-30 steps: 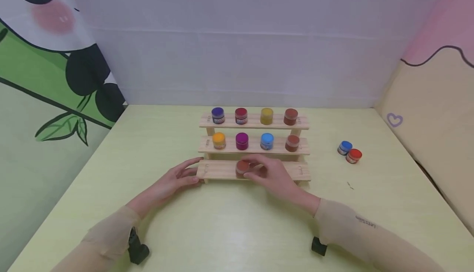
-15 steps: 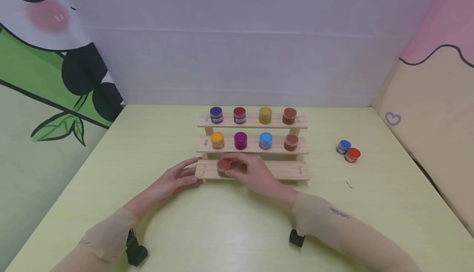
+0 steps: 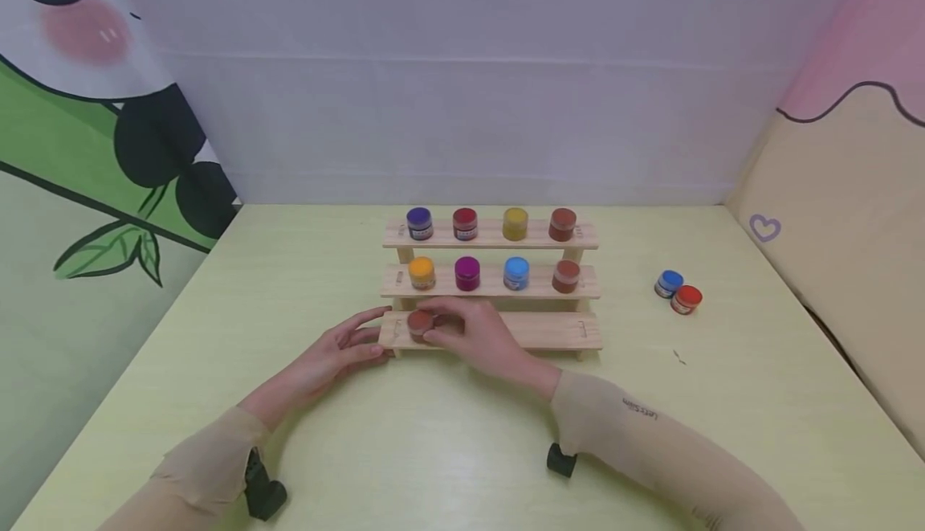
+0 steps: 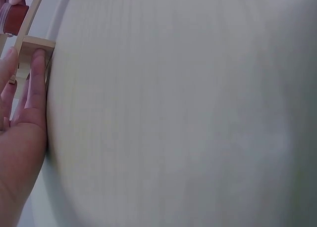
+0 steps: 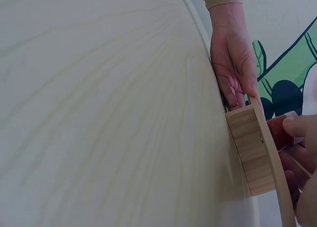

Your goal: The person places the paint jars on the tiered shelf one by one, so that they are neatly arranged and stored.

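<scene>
A wooden three-step display rack (image 3: 535, 332) stands on the table. My right hand (image 3: 480, 338) pinches a small paint jar (image 3: 420, 325) with reddish-brown contents between thumb and fingers, at the left end of the lowest step. Whether the jar's base touches the wood is hard to tell. At that same end my left hand (image 3: 336, 362) holds the rack. In the left wrist view its fingers (image 4: 37, 88) reach under the plank against the wooden leg (image 4: 39, 43), with the thumb at the plank's edge. Several paint jars line the middle and top steps, including an orange jar (image 3: 422, 272) and a purple jar (image 3: 466, 273).
To the right of the rack, a blue-lidded jar (image 3: 669, 283) and a red-lidded jar (image 3: 686, 300) stand side by side on the table (image 3: 462, 451). A pale cloth backdrop (image 3: 462, 129) rises behind, and printed panels border both sides.
My right hand has carried the reddish-brown jar leftward along the lowest step, from near its middle to its left end. The left hand keeps its place on the rack.
</scene>
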The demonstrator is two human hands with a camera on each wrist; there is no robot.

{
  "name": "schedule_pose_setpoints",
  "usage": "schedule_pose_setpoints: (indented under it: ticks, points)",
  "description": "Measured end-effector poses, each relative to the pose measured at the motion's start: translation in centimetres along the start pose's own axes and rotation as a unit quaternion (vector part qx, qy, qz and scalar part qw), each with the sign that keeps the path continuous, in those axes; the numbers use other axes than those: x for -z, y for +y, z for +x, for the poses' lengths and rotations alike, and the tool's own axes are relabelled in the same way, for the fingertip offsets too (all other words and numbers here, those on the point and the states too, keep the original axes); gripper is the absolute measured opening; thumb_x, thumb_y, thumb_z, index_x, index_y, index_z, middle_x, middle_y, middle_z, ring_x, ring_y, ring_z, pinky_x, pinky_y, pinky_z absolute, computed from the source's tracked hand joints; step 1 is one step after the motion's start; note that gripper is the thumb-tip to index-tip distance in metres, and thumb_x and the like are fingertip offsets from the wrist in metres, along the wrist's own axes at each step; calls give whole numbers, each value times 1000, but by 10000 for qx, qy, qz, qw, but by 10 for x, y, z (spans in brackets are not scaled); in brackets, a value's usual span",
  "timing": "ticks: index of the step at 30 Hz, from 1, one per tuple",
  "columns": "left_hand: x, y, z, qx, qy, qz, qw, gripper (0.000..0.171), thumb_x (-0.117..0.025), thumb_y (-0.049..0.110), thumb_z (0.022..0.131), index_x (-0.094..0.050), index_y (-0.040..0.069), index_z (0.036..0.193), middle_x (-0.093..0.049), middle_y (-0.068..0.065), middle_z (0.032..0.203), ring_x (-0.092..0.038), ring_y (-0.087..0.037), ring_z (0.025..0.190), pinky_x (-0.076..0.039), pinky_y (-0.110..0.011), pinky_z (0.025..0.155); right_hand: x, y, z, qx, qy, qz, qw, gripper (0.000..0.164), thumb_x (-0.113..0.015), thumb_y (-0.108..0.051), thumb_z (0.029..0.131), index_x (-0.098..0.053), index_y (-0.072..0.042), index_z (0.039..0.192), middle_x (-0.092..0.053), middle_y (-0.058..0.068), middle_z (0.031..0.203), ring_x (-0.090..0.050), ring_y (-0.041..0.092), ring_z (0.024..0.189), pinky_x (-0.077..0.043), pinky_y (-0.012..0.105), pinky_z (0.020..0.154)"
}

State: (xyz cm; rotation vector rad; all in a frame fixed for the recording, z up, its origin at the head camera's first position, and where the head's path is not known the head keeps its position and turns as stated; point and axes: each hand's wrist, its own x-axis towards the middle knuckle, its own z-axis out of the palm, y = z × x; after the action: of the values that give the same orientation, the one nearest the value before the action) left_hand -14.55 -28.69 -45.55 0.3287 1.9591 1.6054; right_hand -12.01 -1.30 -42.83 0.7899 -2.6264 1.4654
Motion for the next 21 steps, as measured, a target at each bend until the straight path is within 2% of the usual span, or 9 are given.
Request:
schedule_pose_setpoints:
  ticks: [11, 21]
  points:
    - [1, -1, 1, -16, -60, -29, 10000, 71, -60, 26, 99, -21, 23, 158, -35, -19, 158, -58, -13, 127, -50, -23, 101, -4, 3, -1, -168, -2, 291, 9994, 39, -69, -21, 93, -64, -20, 131, -70, -4, 123, -67, 9, 109, -53, 20, 90]
    - [0, -1, 1, -44, -50, -37, 10000, 71, -60, 25, 99, -20, 22, 159, -34, -20, 158, -57, -13, 128, -49, -22, 101, -4, 2, -2, -242, -19, 349, 9991, 39, -69, -22, 93, -63, -20, 132, -69, -4, 125, -66, 10, 110, -54, 22, 90]
